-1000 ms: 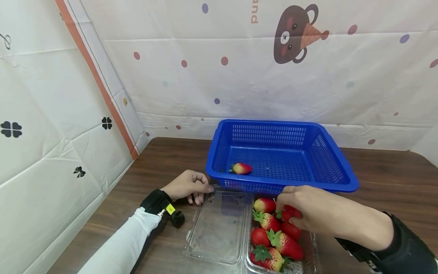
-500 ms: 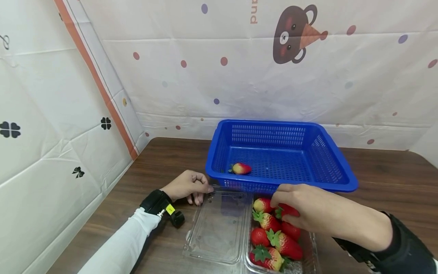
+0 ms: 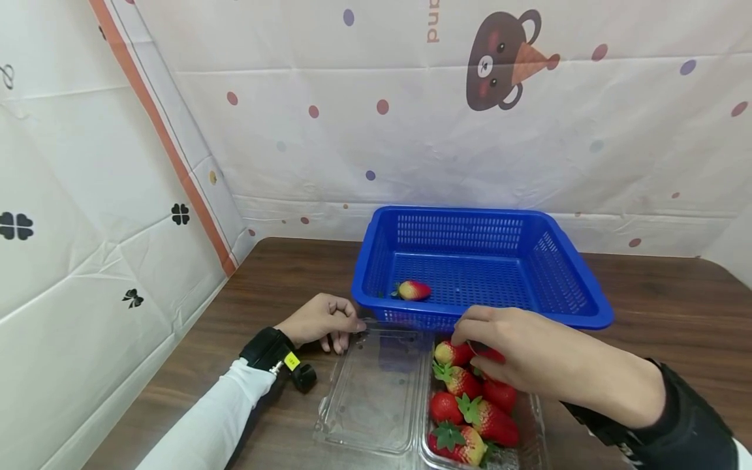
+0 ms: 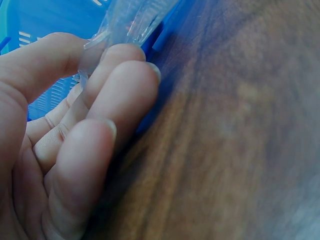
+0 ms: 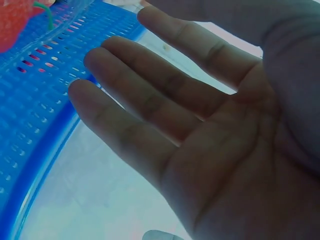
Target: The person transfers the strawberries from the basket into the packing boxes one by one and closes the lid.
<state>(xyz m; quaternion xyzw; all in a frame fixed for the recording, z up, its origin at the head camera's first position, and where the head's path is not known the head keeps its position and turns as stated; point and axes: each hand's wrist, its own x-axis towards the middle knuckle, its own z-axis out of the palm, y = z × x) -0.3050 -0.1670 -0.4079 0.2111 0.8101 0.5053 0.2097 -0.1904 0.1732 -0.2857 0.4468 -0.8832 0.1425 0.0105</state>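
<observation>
My left hand (image 3: 320, 321) pinches the corner of a clear plastic lid (image 3: 376, 398), which lies folded out flat on the table. In the left wrist view, the plastic edge (image 4: 127, 22) sits between the thumb and fingers. The lid is joined to a clear box (image 3: 531, 437) holding several red strawberries (image 3: 493, 421), some pale near their green tops. Over the back of this box is my right hand (image 3: 505, 339), its fingertips close to a pale-tipped strawberry (image 3: 449, 353). In the right wrist view its fingers extend nearly straight and spread, and a strawberry (image 5: 12, 22) shows beyond them.
A blue perforated basket (image 3: 464, 212) stands right behind the box, with one strawberry (image 3: 413, 290) near its front left corner. The wooden table (image 3: 294, 274) meets a patterned cloth (image 3: 282, 143) at the back and left.
My right hand has shifted left and slightly back over the strawberries, from the red one toward the pale-tipped one. My left hand keeps its hold on the lid.
</observation>
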